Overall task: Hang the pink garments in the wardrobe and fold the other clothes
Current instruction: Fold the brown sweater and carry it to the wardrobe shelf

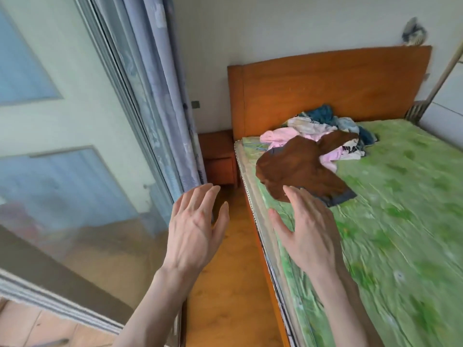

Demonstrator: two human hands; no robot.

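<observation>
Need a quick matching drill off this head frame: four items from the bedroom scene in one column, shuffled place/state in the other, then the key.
Column 1
1. brown garment
2. pink garments
3. left hand
4. bedside cabinet

Column 2
A. open, over the wooden floor beside the bed
B. on the floor in the corner, left of the headboard
C. spread on the green bed cover, nearest the hands
D. mixed into the clothes pile near the headboard

Pairs: 1-C, 2-D, 3-A, 4-B
</observation>
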